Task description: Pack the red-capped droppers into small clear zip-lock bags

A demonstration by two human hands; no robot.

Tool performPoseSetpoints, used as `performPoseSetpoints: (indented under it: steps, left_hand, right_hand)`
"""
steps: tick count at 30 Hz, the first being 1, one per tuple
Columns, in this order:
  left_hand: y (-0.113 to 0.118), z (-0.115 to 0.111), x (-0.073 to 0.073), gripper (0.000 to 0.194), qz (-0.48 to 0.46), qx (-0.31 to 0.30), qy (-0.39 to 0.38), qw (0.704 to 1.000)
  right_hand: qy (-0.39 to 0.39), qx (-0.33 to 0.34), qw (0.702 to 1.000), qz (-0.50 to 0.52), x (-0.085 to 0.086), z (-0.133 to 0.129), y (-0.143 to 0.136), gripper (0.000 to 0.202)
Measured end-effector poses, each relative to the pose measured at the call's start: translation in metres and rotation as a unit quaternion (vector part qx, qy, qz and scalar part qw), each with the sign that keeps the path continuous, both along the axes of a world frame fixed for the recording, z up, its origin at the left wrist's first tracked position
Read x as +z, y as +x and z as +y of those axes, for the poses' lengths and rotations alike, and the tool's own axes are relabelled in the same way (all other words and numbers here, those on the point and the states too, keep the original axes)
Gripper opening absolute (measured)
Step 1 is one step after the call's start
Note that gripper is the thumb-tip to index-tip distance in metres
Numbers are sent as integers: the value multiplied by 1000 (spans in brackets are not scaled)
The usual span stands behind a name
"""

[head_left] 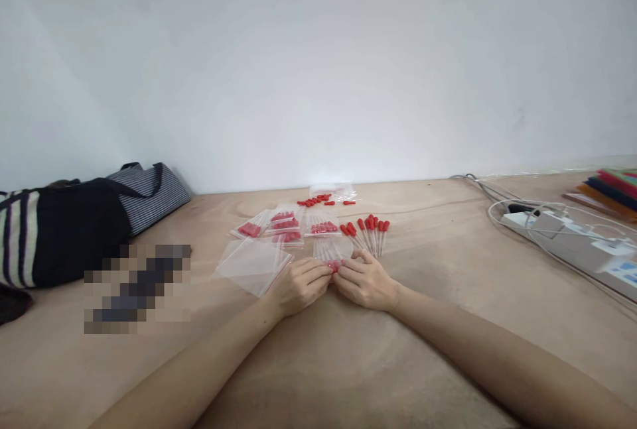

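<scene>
My left hand (304,285) and my right hand (365,281) meet at the near edge of a clear plastic bag (334,248), fingers closed on it from both sides. Red bulbs and pale stems of droppers show inside this bag. Right behind it lies another filled bag (321,222). More filled bags (284,222) are piled to its left. Flat bags without droppers (253,263) lie beside my left hand. Loose droppers with red bulbs (371,230) are fanned out beyond my right hand.
Loose red bulbs (313,201) and a bag of clear stems (336,190) lie near the wall. Dark and striped bags (84,223) sit at the left, near a blurred-out patch. At the right are a white power strip (572,243) with cables and coloured folders (612,190).
</scene>
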State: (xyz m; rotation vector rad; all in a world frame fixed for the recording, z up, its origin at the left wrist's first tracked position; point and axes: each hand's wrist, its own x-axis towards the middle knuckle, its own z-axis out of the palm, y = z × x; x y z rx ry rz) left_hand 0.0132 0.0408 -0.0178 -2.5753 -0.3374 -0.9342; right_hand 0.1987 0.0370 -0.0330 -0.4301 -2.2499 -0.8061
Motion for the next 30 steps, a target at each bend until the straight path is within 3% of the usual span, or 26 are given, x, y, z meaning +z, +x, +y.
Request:
performPoseSetpoints:
  steps: [8, 19, 25, 28, 30]
  left_hand:
    - [-8, -1, 0, 14, 12, -14, 25, 1000]
    - [-15, -7, 5, 24, -15, 55, -21, 998]
    - [-18, -10, 1, 14, -21, 36, -54, 998]
    - [-24, -12, 5, 13, -14, 40, -102, 994]
    - [-34, -10, 8, 19, -23, 83, -144, 986]
  right_hand:
    - [3, -17, 1000, -9, 0, 0, 11, 27]
    - [-63, -79, 995, 13, -1, 0, 29, 30]
    - [-181, -91, 979, 41, -3, -6, 26, 21]
    - [-242, -56, 966, 70, -4, -7, 25, 22]
    - [-299, -12, 945, 132, -4, -7, 26, 21]
